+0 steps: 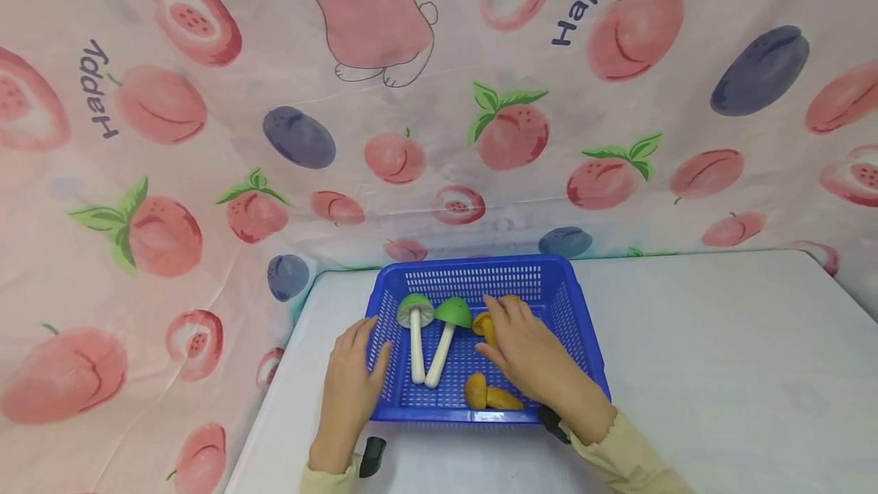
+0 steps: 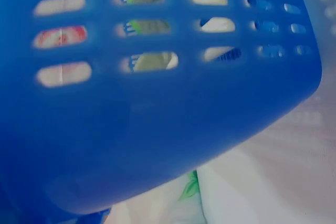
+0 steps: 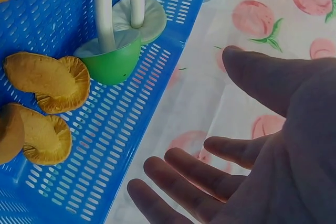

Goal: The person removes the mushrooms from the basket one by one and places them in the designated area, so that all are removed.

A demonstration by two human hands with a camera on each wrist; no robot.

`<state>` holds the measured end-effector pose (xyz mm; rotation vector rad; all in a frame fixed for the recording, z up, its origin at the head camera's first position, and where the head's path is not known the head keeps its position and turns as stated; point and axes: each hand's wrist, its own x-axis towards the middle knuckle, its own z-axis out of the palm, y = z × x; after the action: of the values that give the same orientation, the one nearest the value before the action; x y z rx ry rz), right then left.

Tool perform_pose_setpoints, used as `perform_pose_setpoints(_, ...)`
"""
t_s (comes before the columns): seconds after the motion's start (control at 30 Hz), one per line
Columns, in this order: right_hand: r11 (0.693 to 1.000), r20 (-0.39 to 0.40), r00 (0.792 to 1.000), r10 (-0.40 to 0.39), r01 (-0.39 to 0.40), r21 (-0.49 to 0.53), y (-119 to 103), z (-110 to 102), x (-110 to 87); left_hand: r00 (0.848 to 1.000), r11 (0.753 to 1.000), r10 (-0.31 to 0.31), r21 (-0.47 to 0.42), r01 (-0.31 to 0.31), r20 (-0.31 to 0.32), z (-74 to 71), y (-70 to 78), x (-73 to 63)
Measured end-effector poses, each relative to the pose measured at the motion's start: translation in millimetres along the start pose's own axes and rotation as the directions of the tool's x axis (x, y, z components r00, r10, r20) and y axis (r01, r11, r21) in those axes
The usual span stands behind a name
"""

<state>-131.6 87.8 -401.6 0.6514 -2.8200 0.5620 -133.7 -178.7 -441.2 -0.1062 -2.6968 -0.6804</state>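
A blue plastic basket (image 1: 473, 415) holds toy mushrooms. Two have green caps and long white stems: one green mushroom (image 1: 417, 341) at the left, another green mushroom (image 1: 453, 313) beside it. A brown mushroom (image 1: 483, 395) lies near the front wall. More brown mushrooms (image 3: 47, 77) are at the back right, partly covered by my right hand (image 1: 531, 349) in the head view. That hand hovers over them, fingers spread and holding nothing. My left hand (image 1: 351, 372) is at the basket's left rim with relaxed fingers; contact is unclear. Only the basket's slotted wall (image 2: 157, 119) fills the left wrist view.
The basket stands on a white table (image 1: 706, 357), close to a fruit-printed cloth (image 1: 411, 113) that hangs behind it and along the left side. White tabletop extends to the right of the basket. Dark straps (image 1: 373, 456) sit at both wrists.
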Motion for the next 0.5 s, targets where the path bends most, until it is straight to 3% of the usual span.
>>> perform_pose_setpoints(0.23,1.000,0.053,0.998,0.025,-0.026,0.012,-2.4,4.0,8.7,0.999,0.998,-0.047,-0.052,0.047,-0.007,1.9,-7.4,4.6)
perform_pose_setpoints(0.5,0.992,0.139,0.988,0.071,-0.084,0.093,-8.0,4.7,17.4,0.994,0.986,-0.110,-0.125,0.108,-0.016,6.5,-15.5,9.7)
